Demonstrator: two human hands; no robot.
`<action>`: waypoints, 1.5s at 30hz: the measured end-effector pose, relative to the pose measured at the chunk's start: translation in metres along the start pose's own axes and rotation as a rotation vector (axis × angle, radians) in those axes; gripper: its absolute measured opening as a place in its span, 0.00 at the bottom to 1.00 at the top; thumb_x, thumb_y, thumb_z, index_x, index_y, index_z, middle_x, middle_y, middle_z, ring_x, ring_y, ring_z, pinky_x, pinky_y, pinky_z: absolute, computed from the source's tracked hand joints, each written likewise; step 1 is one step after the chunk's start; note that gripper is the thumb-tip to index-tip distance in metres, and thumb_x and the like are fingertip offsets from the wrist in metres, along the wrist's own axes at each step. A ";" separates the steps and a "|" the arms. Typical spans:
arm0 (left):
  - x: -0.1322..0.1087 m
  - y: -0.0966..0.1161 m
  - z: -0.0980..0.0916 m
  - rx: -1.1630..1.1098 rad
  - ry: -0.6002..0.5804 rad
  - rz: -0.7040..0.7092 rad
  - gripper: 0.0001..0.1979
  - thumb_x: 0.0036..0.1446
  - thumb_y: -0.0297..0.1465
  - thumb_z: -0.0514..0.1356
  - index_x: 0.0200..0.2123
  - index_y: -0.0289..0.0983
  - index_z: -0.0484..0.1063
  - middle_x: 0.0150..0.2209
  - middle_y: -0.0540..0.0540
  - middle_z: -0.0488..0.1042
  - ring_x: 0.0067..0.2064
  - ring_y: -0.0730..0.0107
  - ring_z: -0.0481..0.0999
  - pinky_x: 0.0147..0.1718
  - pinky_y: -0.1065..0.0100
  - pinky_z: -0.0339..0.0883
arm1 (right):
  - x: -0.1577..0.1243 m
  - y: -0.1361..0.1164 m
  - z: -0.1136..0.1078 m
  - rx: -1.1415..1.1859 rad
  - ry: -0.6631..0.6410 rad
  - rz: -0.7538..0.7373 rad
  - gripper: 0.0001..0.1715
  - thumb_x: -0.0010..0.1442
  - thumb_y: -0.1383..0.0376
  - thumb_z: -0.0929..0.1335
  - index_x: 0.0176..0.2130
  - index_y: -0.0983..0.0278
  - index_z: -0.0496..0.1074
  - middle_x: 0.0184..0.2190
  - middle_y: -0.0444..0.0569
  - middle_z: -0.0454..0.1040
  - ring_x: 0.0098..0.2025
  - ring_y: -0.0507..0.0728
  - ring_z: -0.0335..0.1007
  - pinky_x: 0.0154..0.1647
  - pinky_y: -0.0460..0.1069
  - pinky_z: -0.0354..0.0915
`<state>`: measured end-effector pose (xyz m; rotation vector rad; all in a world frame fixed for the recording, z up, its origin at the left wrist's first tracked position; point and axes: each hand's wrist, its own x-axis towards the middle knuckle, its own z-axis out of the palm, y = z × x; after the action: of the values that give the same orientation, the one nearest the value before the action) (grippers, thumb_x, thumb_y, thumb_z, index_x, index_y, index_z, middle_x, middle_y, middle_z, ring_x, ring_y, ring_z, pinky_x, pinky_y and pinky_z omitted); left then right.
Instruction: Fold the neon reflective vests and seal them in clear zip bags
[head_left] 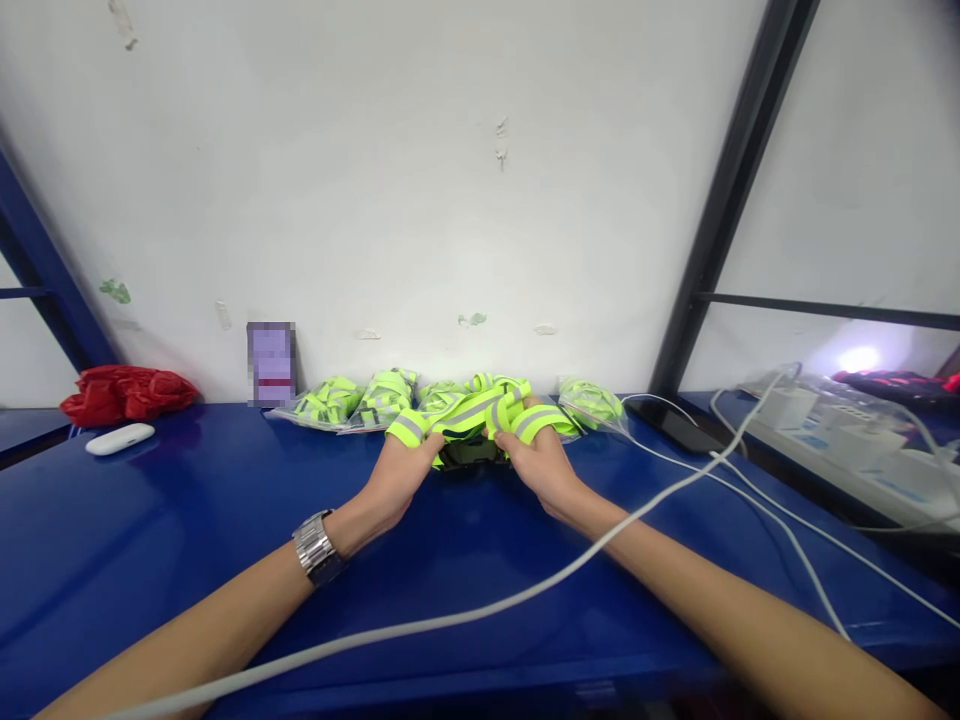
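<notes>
Both my hands reach to the back of a blue table [187, 520]. My left hand [399, 472], with a metal watch [318, 548] on its wrist, is closed on one end of a neon-yellow reflective strap [459, 410] with grey stripes. My right hand [538, 458] is closed on the strap's other end. A dark object [466, 454] lies under the strap between my hands; what it is stays unclear. Behind, against the wall, lie clear bags of the same straps [352, 400].
A white cable [480, 608] crosses over my right forearm. A red cloth [126, 392] and a small white device [120, 438] lie at the far left. A blurred card [271, 364] leans on the wall. A black post [720, 210] and a power strip with chargers [840, 430] stand at the right.
</notes>
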<state>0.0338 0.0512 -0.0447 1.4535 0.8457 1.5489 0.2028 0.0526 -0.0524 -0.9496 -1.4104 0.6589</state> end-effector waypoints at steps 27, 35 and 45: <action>-0.026 -0.002 -0.009 1.124 -0.458 0.410 0.21 0.59 0.25 0.49 0.56 0.37 0.63 0.53 0.38 0.69 0.56 0.54 0.66 0.56 0.54 0.59 | -0.023 -0.022 0.006 -1.369 -0.807 -0.647 0.17 0.60 0.79 0.60 0.43 0.71 0.73 0.42 0.62 0.75 0.45 0.64 0.71 0.47 0.57 0.67; -0.033 0.001 -0.010 0.956 -0.591 0.246 0.27 0.58 0.37 0.56 0.60 0.39 0.58 0.59 0.39 0.63 0.60 0.51 0.61 0.59 0.52 0.53 | -0.023 -0.013 0.013 -1.337 -0.791 -0.546 0.17 0.60 0.78 0.61 0.45 0.70 0.73 0.44 0.63 0.74 0.47 0.66 0.71 0.43 0.58 0.69; -0.028 -0.012 -0.003 0.839 -0.445 0.281 0.20 0.65 0.37 0.48 0.58 0.41 0.60 0.56 0.41 0.66 0.58 0.56 0.63 0.58 0.56 0.54 | -0.029 -0.024 0.008 -1.332 -0.773 -0.475 0.16 0.59 0.79 0.60 0.42 0.70 0.72 0.39 0.62 0.74 0.42 0.64 0.71 0.38 0.54 0.69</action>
<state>0.0318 0.0315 -0.0675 2.4911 1.1034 0.9916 0.1891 0.0175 -0.0474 -1.3005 -2.7573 -0.4777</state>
